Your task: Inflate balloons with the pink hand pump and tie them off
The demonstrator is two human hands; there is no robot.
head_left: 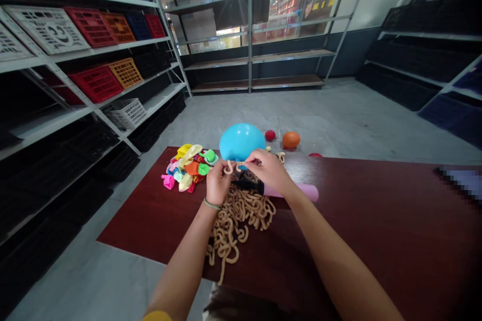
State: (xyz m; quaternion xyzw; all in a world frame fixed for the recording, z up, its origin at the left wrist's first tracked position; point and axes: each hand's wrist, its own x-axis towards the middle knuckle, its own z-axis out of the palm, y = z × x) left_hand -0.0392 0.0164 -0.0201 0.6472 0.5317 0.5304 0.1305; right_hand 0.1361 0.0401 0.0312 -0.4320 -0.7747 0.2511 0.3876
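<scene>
My left hand [219, 180] is closed in a pinch on a curled tan cord [228, 167] above the table. Opposite it, the fingers of my right hand [269, 168] pinch the other end, close to the lower side of an inflated blue balloon [242, 142]. Whether the cord touches the balloon I cannot tell. Below both hands lies a heap of similar curled tan cords [244, 208]. A balloon pump [289, 191] with a pink barrel and black nozzle lies across the heap, partly hidden by my right wrist. Uninflated balloons [187, 166] in many colours are piled to the left.
The dark red table [361, 220] spans the foreground, with a pixelated object [461, 180] at its right edge. On the floor beyond sit an orange balloon [291, 140] and a small red balloon [270, 135]. Shelves with plastic crates [98, 83] line the left side.
</scene>
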